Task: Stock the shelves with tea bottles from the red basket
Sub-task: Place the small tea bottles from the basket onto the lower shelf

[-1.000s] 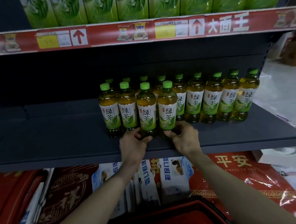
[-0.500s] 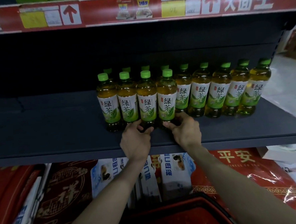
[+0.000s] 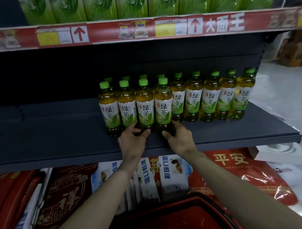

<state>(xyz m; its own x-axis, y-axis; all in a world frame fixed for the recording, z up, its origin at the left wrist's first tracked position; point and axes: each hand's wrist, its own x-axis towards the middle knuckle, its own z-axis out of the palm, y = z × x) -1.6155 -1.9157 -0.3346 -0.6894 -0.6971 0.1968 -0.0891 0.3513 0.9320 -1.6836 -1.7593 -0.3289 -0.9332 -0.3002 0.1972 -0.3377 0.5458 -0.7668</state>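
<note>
My left hand [image 3: 132,142] and right hand [image 3: 181,140] are both bare, with no gloves, rings or bracelets on them. My wrists carry no watch or band. Both forearms are uncovered for all of their visible length, from the wrists down to the near edge of the view, so no sleeve or cuff shows on either side. My nails are too blurred to make out.

Tea bottles [image 3: 145,111] labelled 绿茶; red price strip [image 3: 141,29] above reads 大面王; red bag [image 3: 238,171] below reads 平安.
</note>
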